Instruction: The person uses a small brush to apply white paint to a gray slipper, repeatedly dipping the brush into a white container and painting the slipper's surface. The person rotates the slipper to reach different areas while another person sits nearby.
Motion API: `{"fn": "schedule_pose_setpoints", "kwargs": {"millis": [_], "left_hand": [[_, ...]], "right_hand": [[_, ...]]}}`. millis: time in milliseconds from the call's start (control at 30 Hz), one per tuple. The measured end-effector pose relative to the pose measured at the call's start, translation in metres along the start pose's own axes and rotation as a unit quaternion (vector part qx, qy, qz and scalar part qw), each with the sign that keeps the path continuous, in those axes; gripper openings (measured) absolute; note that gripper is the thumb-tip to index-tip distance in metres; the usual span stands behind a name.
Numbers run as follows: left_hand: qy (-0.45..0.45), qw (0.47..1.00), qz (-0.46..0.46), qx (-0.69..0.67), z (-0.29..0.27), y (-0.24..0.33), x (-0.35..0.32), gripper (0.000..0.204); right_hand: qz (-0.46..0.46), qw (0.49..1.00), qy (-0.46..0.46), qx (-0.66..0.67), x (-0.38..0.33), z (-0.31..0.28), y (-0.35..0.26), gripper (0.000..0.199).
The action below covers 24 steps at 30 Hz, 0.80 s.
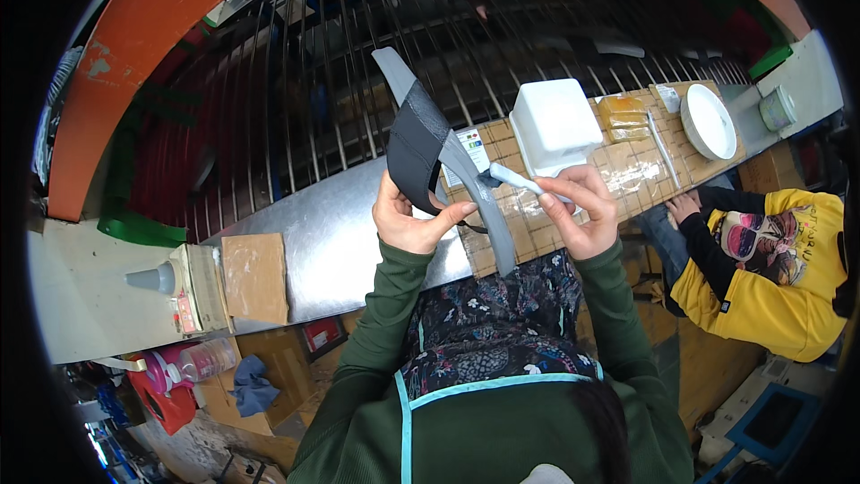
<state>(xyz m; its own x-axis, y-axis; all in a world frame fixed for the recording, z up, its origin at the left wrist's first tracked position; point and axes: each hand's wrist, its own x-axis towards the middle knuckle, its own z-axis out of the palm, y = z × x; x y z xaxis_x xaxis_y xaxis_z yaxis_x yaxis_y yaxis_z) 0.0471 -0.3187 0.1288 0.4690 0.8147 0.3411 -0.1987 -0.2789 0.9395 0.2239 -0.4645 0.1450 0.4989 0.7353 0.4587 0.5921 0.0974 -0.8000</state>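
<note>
- The person's left hand holds a dark grey shoe upper piece upright above the counter, fingers and thumb pressed together on its lower edge, so the piece's long light grey strip hangs out toward the other hand.
- The right hand pinches a pale brush handle between thumb and fingertips, held like a pen; its dark tip touches the strip just left of that grip, which suggests the strip is being coated there.
- A white square tub stands just beyond the right grip, close enough for a short reach with the brush.
- Farther right of that grip lie a yellowish packet, a thin rod and a round white bowl, on cardboard sheeting that likely shields the counter from spills.
- Well to the left of the left grip sit a brown cardboard square and a bottle with a grey nozzle, out of the working space.
- A dark metal rack of bars rises behind the counter, beyond both hands.
- Another person in a yellow top is seated to the right, with 1 hand near the counter edge, well apart from the right grip.
</note>
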Motion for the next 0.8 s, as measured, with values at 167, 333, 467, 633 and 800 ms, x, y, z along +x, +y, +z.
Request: {"fn": "schedule_pose_setpoints", "kwargs": {"millis": [167, 333, 467, 633, 800], "left_hand": [[-0.002, 0.999, 0.028, 0.018, -0.003, -0.001, 0.003, 0.061], [-0.01, 0.999, -0.011, 0.03, -0.009, 0.0, 0.003, 0.066], [-0.004, 0.999, 0.008, 0.032, -0.007, 0.0, 0.005, 0.069], [-0.001, 0.999, 0.008, 0.039, -0.01, 0.002, 0.008, 0.07], [0.002, 0.999, 0.013, 0.041, -0.013, 0.003, 0.013, 0.066]], "right_hand": [[-0.051, 0.998, -0.02, -0.029, 0.009, -0.006, -0.003, 0.021], [-0.055, 0.997, -0.043, -0.029, 0.006, -0.012, -0.005, 0.02], [-0.051, 0.997, -0.049, -0.02, 0.003, -0.013, -0.003, 0.02], [-0.059, 0.996, -0.054, -0.048, -0.001, -0.015, 0.0, 0.02], [-0.04, 0.997, -0.059, -0.029, -0.004, -0.016, -0.002, 0.019]]}}
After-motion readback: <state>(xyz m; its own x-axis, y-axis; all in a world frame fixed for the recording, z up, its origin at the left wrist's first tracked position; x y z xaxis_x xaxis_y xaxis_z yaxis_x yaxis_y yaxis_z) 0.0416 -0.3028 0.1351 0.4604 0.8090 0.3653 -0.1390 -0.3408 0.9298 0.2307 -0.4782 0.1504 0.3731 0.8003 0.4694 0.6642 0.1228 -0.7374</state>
